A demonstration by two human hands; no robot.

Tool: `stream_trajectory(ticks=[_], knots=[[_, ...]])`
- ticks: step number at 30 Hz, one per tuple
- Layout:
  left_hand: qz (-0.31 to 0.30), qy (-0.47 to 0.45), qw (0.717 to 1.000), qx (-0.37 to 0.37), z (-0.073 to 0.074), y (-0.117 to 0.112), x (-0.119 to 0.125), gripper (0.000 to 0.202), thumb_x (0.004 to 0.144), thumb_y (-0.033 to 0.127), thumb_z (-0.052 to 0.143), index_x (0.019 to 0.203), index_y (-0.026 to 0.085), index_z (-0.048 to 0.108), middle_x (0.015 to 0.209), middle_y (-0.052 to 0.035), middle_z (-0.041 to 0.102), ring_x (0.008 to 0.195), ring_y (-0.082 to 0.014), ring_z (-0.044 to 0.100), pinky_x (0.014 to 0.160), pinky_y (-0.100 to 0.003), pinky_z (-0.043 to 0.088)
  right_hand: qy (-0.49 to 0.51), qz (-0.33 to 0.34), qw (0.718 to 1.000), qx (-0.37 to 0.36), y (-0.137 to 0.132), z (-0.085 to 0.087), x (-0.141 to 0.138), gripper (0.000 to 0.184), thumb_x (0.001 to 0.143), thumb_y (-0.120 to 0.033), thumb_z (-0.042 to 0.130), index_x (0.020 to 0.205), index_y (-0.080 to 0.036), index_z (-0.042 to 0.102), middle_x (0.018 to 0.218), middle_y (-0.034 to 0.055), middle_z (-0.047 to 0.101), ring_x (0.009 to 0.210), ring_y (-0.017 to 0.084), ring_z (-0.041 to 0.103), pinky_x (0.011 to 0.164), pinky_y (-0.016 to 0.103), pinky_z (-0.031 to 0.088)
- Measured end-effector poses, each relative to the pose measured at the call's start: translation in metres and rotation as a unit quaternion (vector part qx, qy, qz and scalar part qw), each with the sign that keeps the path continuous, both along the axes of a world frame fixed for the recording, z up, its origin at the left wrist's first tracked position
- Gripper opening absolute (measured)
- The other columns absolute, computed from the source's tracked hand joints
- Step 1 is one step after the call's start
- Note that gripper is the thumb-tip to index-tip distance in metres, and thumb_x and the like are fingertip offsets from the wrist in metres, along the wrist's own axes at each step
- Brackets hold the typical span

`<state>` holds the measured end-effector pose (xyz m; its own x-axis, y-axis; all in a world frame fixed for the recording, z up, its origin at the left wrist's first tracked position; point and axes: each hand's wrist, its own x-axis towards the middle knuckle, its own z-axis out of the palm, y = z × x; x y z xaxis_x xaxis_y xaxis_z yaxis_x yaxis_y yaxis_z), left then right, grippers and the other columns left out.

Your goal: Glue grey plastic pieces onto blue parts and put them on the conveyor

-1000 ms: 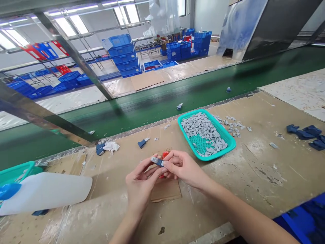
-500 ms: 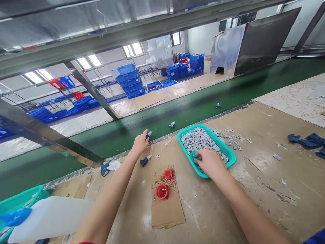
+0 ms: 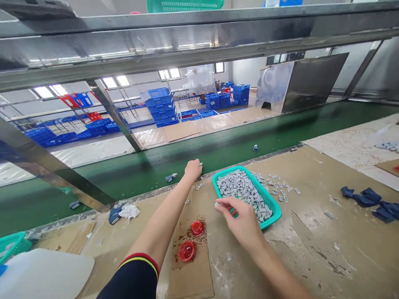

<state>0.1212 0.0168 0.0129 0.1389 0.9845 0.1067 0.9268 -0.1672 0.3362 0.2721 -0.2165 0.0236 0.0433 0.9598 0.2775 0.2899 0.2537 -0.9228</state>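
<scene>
My left hand [image 3: 193, 169] is at the near edge of the green conveyor belt [image 3: 224, 146], its fingers curled round a part. Only that part's pale tip [image 3: 201, 165] shows. A dark blue part with a whitish tip [image 3: 171, 177] lies on the belt left of this hand, and a similar one [image 3: 255, 148] sits farther right. My right hand [image 3: 241, 218] is over the near left side of a teal basket [image 3: 272, 224] of small grey plastic pieces [image 3: 238, 185]. Thumb and forefinger pinch a small light grey piece [image 3: 216, 204].
Two red cups [image 3: 187, 251] [image 3: 197, 228] stand on stained cardboard [image 3: 191, 282]. Loose grey pieces [image 3: 282, 192] lie right of the basket, dark blue parts [image 3: 364, 197] farther right. A white container [image 3: 50, 270] is at lower left. A metal strut [image 3: 115, 116] and beam [image 3: 187, 41] cross ahead.
My right hand has lifted out of the basket and moved left with a small piece. My left hand has shifted right; the dark blue part it held appears to lie on the belt now.
</scene>
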Motion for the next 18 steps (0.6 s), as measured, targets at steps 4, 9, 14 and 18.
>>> stream_trajectory(ticks=[4,9,14,18], knots=[[0.007,-0.11,0.994,-0.003,0.006,-0.022,-0.012,0.033,0.087,0.03,0.055,0.116,0.015,0.055,0.118,-0.01,0.057,0.103,-0.0224,0.057,0.086,-0.045,0.048,0.047,0.024,0.998,-0.035,-0.013,0.003,-0.01,0.017,0.085,-0.036,0.061,0.09,-0.022,0.069,0.084,0.0031,0.07,0.076,0.019,0.063,0.062,0.027,0.047],[-0.026,-0.265,0.964,-0.006,0.022,-0.107,-0.049,0.031,0.09,0.023,0.048,0.119,0.015,0.056,0.116,-0.0113,0.063,0.103,-0.0199,0.06,0.091,-0.035,0.047,0.074,0.061,0.991,-0.089,-0.019,0.0,-0.013,0.019,0.082,-0.039,0.063,0.087,-0.023,0.07,0.088,0.003,0.071,0.079,0.02,0.064,0.067,0.028,0.049],[-0.017,-0.522,0.852,-0.023,0.03,-0.217,-0.081,0.034,0.087,0.03,0.055,0.119,0.017,0.055,0.124,-0.0108,0.059,0.114,-0.0208,0.055,0.098,-0.033,0.043,0.115,0.098,0.977,-0.15,-0.022,-0.013,-0.029,0.022,0.078,-0.04,0.066,0.079,-0.019,0.067,0.078,0.0044,0.07,0.069,0.019,0.064,0.063,0.028,0.05],[0.083,-0.658,0.748,-0.021,0.02,-0.257,-0.094,0.033,0.078,0.027,0.068,0.109,0.021,0.061,0.116,-0.0074,0.064,0.106,-0.0166,0.059,0.093,-0.026,0.045,0.095,0.091,0.98,-0.147,-0.023,-0.029,-0.047,0.021,0.081,-0.039,0.064,0.078,-0.017,0.064,0.075,0.0049,0.069,0.067,0.019,0.063,0.06,0.028,0.049]])
